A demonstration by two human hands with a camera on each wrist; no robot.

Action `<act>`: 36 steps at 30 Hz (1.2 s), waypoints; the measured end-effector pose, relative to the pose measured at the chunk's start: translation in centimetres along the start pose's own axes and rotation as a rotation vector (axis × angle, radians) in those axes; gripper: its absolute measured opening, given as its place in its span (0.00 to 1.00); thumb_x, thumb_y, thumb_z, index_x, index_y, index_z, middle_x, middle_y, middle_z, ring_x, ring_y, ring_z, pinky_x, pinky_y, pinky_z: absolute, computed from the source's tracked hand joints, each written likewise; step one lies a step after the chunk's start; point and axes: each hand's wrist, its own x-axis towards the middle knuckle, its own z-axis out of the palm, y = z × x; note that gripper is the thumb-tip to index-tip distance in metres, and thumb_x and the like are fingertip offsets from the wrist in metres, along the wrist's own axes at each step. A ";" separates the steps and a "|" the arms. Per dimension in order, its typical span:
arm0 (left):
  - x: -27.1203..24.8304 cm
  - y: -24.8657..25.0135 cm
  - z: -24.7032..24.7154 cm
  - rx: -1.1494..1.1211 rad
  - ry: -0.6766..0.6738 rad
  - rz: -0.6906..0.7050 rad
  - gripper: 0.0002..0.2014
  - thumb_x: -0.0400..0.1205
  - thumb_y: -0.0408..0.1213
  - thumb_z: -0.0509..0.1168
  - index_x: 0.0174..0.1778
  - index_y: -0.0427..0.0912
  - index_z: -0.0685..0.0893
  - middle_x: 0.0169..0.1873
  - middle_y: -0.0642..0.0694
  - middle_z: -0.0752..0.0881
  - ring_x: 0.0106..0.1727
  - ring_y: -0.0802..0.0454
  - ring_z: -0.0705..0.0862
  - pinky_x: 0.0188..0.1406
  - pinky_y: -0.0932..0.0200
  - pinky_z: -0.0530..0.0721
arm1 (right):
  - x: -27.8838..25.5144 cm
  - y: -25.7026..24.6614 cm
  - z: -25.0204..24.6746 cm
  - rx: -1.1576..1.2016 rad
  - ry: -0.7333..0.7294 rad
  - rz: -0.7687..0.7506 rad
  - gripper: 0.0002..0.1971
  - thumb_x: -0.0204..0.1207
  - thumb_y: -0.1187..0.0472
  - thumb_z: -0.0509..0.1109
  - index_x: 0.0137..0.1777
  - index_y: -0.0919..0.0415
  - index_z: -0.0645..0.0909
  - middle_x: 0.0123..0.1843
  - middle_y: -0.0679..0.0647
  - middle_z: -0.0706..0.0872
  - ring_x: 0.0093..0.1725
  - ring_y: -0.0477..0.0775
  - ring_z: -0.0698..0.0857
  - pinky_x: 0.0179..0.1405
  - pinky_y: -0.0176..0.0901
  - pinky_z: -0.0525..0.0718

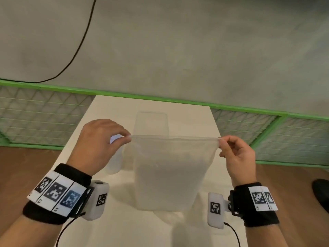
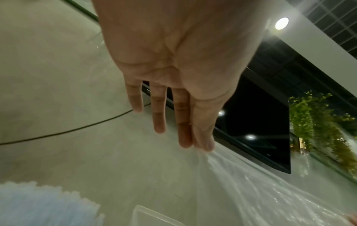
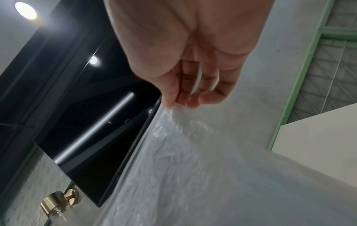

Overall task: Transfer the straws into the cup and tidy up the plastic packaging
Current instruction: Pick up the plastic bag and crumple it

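Over the white desk (image 1: 187,227), left hand (image 1: 97,145) and right hand (image 1: 236,157) each pinch a top corner of the stretched plastic bag (image 1: 170,172) at frame centre; swinging it could topple the cup of straws (image 1: 115,161) just left.

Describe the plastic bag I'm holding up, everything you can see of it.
The plastic bag is clear and slightly cloudy, thin and crinkled in the wrist views. It hangs upright in the air above the white table, top edge stretched taut and level. The left hand pinches its left top corner and the right hand pinches its right top corner; nothing else seems to touch it. It looks flat and empty, its sides narrowing slightly toward the bottom. A clear container stands behind it.
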 end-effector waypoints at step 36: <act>1.9 6.4 3.5 0.136 -0.802 -0.120 0.34 0.81 0.27 0.49 0.82 0.60 0.60 0.81 0.47 0.64 0.75 0.41 0.65 0.76 0.51 0.67 | -0.3 -7.5 4.2 -1.362 -0.824 -0.003 0.24 0.78 0.69 0.61 0.68 0.46 0.82 0.68 0.52 0.75 0.62 0.59 0.79 0.58 0.49 0.82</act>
